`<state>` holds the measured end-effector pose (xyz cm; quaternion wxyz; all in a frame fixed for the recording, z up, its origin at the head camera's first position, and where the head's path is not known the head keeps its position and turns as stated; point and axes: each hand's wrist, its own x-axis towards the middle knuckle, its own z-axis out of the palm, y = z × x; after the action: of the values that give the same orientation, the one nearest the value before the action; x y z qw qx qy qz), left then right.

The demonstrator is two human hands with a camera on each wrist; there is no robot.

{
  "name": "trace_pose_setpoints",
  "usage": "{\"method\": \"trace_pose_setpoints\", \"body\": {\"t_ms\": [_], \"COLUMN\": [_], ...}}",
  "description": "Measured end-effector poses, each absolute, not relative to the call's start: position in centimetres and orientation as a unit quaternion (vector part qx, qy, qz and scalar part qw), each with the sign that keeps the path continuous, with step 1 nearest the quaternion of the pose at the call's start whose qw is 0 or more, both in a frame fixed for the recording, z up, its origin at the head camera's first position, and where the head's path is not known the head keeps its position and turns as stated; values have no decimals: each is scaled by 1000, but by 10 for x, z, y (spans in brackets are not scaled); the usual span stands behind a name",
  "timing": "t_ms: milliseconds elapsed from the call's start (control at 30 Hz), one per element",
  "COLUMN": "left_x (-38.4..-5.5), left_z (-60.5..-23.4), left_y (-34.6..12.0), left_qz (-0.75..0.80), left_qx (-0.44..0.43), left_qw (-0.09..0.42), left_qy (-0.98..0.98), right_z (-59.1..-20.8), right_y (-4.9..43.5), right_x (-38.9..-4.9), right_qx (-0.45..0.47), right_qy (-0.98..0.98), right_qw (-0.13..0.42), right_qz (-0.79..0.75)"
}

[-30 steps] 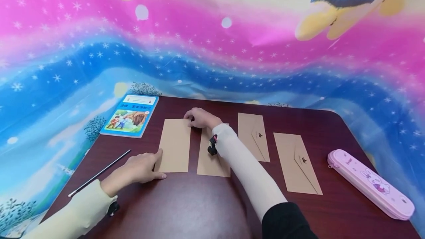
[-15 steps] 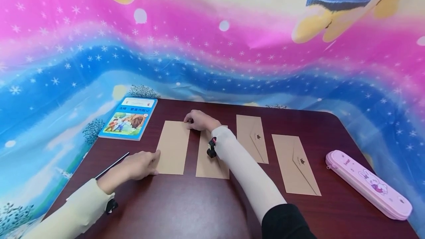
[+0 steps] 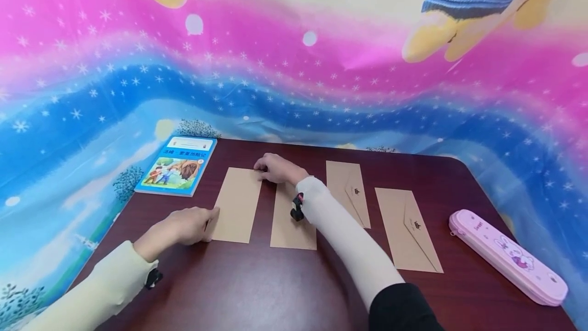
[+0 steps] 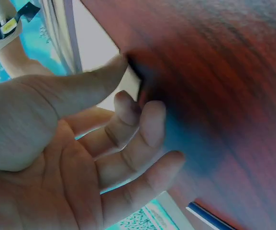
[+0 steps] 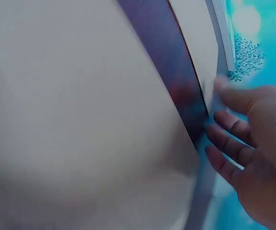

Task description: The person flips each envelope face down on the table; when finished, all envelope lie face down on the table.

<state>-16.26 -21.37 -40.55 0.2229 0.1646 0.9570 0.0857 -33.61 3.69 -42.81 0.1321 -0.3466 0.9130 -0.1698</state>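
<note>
A plain brown paper envelope (image 3: 236,206) lies at the left of a row on the table. My left hand (image 3: 186,226) pinches its near left corner, the thumb at the tip of the corner in the left wrist view. At the far right corner, my right hand (image 3: 279,167) holds the same envelope between thumb and fingers. Beneath my right forearm lies a second envelope (image 3: 287,223), partly hidden; it fills much of the right wrist view. Two more envelopes (image 3: 340,178), the nearer one (image 3: 398,229) farther right, show pointed flaps with a dark crown print.
A blue picture-covered book (image 3: 176,167) lies at the back left of the dark red table (image 3: 257,290). On the right sits a pink pencil case (image 3: 507,257) with a rabbit. A thin dark stick (image 4: 209,216) shows in the left wrist view. Behind hangs a colourful cloth (image 3: 294,75).
The envelope's near end has swung left with my left hand, so it slants more. My right hand stays at the far corner. The left arm now covers the thin stick in the head view.
</note>
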Motion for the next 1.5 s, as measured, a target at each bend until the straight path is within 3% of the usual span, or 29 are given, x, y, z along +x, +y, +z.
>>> {"method": "trace_pose_setpoints", "body": {"t_ms": [100, 200, 333, 433, 767, 1200, 1500], "left_x": [-162, -162, -162, -159, -150, -152, -151], "left_z": [-402, -396, -393, -397, -424, -431, -425], "left_y": [-212, -203, -178, -156, -100, -87, -82], "left_qz": [98, 117, 119, 112, 100, 35, 7], "left_qx": [165, 177, 228, 262, 309, 318, 311], "left_qw": [208, 152, 57, 24, 62, 8, 15], "left_qy": [959, 965, 965, 958, 944, 947, 950], "right_z": [-415, -396, -386, -393, -428, -425, -420], "right_y": [57, 88, 136, 164, 174, 159, 165], "right_x": [-341, -347, -346, -343, -327, -323, -333], "right_qx": [-356, -342, -292, -271, -236, -184, -208], "right_qy": [910, 918, 934, 938, 951, 959, 949], "right_qw": [112, 103, 130, 150, 144, 163, 165], "right_qz": [-179, -174, -157, -153, -138, -139, -172]}}
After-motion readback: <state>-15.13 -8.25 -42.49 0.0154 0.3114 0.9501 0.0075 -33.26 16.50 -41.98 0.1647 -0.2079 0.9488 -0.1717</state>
